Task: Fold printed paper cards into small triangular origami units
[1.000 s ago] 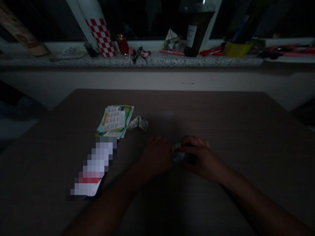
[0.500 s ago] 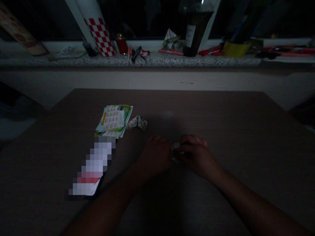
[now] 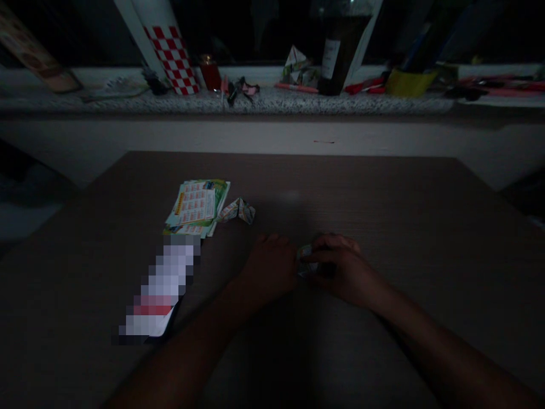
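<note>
The scene is very dark. My left hand (image 3: 272, 267) and my right hand (image 3: 340, 267) meet at the middle of the brown table (image 3: 383, 199), both with curled fingers pinching a small folded piece of printed paper (image 3: 305, 261) between them. Only a sliver of that paper shows. To the left of my left hand lie a finished small folded paper shape (image 3: 239, 211) and a stack of printed colourful sheets (image 3: 197, 207).
A long white and red item (image 3: 159, 295) lies on the table at the lower left. The stone windowsill (image 3: 264, 102) behind carries a dark bottle (image 3: 336, 57), a red-and-white checked roll (image 3: 172, 54), a red jar (image 3: 210, 74), pens and a yellow cup (image 3: 409, 82).
Both hands have stayed in place on the paper, drawing it in a little tighter; less of the paper shows now than a second ago.
</note>
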### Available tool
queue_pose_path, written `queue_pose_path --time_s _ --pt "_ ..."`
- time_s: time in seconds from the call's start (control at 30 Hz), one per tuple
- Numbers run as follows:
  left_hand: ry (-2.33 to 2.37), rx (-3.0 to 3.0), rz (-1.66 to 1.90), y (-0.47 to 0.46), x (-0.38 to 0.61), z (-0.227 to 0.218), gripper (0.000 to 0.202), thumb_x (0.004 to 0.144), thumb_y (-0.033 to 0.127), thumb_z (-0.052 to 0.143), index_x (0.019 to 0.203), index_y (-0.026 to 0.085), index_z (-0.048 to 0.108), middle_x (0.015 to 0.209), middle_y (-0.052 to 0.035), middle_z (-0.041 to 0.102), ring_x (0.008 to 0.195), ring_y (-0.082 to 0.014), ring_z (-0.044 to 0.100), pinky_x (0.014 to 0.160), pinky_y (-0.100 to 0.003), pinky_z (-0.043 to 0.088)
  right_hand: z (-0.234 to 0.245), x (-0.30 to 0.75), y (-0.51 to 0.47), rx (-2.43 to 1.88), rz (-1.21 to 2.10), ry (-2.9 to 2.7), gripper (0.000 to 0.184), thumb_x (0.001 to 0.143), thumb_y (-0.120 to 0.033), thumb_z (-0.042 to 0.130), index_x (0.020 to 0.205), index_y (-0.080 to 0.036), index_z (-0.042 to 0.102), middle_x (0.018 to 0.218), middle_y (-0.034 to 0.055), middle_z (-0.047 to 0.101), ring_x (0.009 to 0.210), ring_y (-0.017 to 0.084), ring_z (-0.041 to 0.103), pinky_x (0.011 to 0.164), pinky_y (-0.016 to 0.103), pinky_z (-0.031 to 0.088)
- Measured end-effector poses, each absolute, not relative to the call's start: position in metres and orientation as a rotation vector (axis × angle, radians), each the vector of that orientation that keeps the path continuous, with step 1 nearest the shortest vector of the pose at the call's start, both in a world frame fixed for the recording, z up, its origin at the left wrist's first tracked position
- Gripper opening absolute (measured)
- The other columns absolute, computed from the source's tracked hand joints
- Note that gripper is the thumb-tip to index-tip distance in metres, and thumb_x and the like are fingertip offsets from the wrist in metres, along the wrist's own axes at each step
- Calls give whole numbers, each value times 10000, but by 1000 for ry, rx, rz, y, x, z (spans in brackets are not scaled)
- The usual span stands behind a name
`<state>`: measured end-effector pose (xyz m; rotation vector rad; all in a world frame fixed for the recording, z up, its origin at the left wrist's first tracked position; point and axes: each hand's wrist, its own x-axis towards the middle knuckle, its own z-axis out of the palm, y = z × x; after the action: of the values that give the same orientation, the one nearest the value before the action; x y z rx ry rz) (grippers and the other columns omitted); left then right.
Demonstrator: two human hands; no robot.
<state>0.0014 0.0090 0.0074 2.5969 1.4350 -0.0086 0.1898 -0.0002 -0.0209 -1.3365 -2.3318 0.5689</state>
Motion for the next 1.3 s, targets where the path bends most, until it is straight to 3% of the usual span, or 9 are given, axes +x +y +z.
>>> queue_pose_path --time_s 0.33,0.63,0.87,0.93,1.17,1.3 --pt "1424 2608 -38 10 2 7 212 866 246 464 861 136 646 935 -116 659 942 -275 580 830 -432 436 -19 170 -9 -1476 416 -2280 149 774 -308 689 919 -278 700 967 42 655 974 264 545 879 450 331" --pt "1410 2618 -4 11 -2 5 222 876 280 459 851 153 639 907 -98 658 903 -268 584 795 -425 440 -19 191 -1 -1274 581 -2400 331 749 -234 701 1067 -323 684 1112 26 653 1049 250 560 926 442 360" --pt "1420 2589 44 7 -4 6 339 814 481 560 891 160 639 963 -110 650 971 -283 565 839 -413 424 -21 191 0 -1259 567 -2390 308 750 -257 702 1049 -328 701 1115 21 657 1055 243 571 937 438 377" --pt "1453 2552 9 8 -5 8 322 806 468 573 876 161 645 953 -106 659 955 -277 576 835 -405 426 -21 191 -1 -1266 569 -2390 308 755 -268 701 1056 -330 700 1110 21 658 1046 243 573 926 436 385" --pt "1594 2288 -106 21 -19 16 168 721 348 631 718 190 687 801 -74 697 796 -249 632 670 -327 438 -22 192 -2 -1299 570 -2375 346 747 -253 711 1086 -322 689 1128 29 648 1065 253 557 945 451 373" --pt "1614 2132 -114 25 -26 17 149 720 288 584 718 190 697 741 -49 704 667 -210 638 556 -278 400 -20 192 -1 -1295 569 -2397 359 753 -256 708 1106 -315 682 1141 33 643 1074 259 549 938 445 371"
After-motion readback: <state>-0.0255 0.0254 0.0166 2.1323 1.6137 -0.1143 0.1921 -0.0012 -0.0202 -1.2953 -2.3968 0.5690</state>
